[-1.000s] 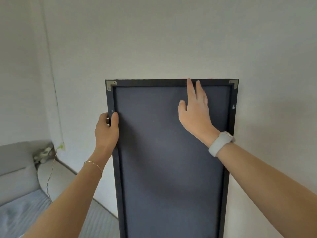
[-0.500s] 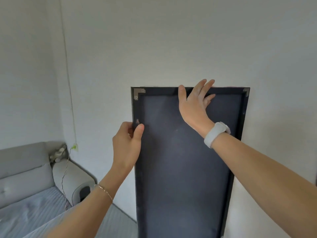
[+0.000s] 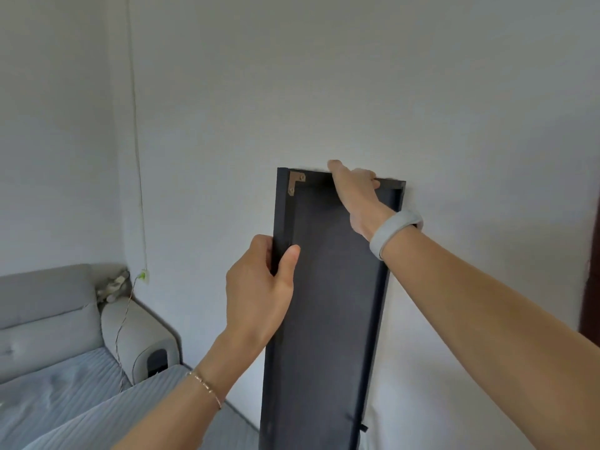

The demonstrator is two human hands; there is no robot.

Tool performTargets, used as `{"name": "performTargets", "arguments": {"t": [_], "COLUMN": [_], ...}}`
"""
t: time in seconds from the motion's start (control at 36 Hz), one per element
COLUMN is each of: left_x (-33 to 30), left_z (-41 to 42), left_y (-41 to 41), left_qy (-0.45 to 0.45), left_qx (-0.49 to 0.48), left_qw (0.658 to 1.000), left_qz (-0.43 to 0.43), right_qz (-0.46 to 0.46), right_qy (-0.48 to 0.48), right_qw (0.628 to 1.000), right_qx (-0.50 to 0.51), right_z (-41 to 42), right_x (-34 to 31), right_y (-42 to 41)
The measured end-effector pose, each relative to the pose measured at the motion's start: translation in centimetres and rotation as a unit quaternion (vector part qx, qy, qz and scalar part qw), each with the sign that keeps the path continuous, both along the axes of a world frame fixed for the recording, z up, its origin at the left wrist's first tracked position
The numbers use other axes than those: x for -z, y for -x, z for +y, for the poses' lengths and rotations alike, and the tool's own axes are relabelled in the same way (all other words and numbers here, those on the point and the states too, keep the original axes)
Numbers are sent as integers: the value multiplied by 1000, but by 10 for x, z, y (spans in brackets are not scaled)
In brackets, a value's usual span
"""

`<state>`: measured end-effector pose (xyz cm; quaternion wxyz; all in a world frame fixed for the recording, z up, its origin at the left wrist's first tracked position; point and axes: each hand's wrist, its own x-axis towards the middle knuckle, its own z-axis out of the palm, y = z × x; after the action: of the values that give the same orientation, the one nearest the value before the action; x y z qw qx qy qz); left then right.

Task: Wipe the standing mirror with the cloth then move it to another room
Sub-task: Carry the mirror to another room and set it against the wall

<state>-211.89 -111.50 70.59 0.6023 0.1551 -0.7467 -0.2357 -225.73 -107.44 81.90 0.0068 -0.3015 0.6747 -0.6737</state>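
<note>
Mirror (image 3: 328,303) gripped by left hand (image 3: 259,293), right hand (image 3: 355,190).

Head view, forward (close) at wall (image 3: 357,92)

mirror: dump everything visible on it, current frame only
The mirror shows only its back: a tall, narrow dark panel in a raised black frame, with a metal bracket screwed into the top left corner. It stands roughly upright beside the white wall, turned at an angle to the camera. The left hand grips its left edge; the right hand curls over the top edge. Glass and base are out of sight.
</note>
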Motion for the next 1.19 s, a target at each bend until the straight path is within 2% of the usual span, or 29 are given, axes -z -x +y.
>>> {"name": "performTargets", "arguments": {"t": [0.19,0.39,0.61,0.78,0.86,1.19], "left_x": [-1,3,30,40,41,16], "left_z": [9,7,13,13,7,22], "left_y": [24,42,62,66,63,93], "left_qy": [19,27,-24,2,18,97], "left_qx": [-4,-10,39,30,31,-12], "left_qw": [1000,1000,998,999,999,995], "left_qz": [-24,-5,53,29,19,-23], "right_qz": [-33,-19,104,221,242,289], "right_qy": [13,16,57,71,71,89], "right_qw": [998,996,985,973,968,953], "right_qx": [-56,-84,-125,2,17,-33], "right_z": [-9,-6,20,17,13,35], "right_x": [1,7,34,40,39,30], "right_y": [28,33,-13,-18,-14,24]}}
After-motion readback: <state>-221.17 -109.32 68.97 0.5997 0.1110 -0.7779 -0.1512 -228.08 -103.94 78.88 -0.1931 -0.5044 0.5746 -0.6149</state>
